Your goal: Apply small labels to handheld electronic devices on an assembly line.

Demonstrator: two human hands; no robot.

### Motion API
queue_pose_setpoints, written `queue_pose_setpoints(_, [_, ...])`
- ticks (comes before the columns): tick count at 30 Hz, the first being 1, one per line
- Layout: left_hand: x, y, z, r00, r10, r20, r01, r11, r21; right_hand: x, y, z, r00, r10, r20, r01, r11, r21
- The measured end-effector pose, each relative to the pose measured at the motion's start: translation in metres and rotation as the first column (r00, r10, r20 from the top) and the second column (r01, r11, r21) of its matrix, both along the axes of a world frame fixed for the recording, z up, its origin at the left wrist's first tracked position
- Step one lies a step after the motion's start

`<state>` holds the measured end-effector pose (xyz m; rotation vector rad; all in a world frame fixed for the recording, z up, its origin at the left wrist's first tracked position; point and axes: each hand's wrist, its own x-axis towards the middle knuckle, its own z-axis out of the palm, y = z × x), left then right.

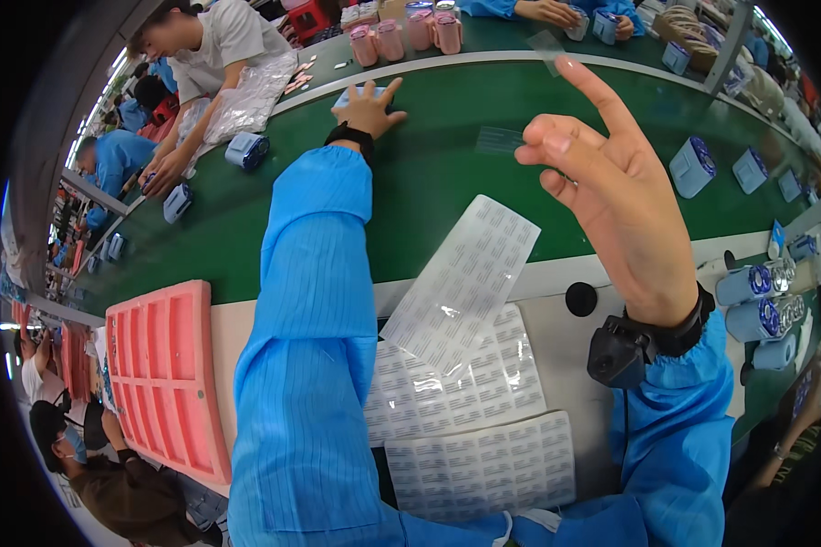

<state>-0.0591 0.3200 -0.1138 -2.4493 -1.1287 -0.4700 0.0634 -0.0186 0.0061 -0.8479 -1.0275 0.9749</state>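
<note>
My left hand (367, 114) reaches far over the green belt, fingers spread on a light-blue, cup-shaped item (345, 98) that it partly covers. My right hand (616, 178) is raised above the belt on the right. Between its thumb and curled fingers it pinches a clear sticker (497, 139). A second clear sticker (545, 47) clings to the tip of its stretched-out index finger. Below and between my arms lie overlapping sheets of printed clear labels, an upper sheet (470, 273), a middle sheet (456, 387) and a lower sheet (483, 465).
A pink compartment tray (160, 374) lies left of my left arm. Light-blue cup-shaped items (693, 167) stand on the belt to the right, others (246, 150) to the left. Pink mugs (390, 39) stand across the belt. A person (214, 55) works at the far left.
</note>
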Motion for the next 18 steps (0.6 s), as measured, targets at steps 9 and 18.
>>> queue_pose_setpoints(9, [-0.079,0.003,0.011,0.956,0.247,0.16,-0.237,0.968,-0.08,0.002,-0.007,0.007,1.0,-0.009,-0.027,0.011,0.998,0.056])
queue_pose_setpoints(18, [-0.088,-0.179,0.085,-0.041,0.682,0.73,0.977,0.18,-0.114,-0.012,-0.012,0.007,0.998,0.036,0.055,-0.04,0.996,0.086])
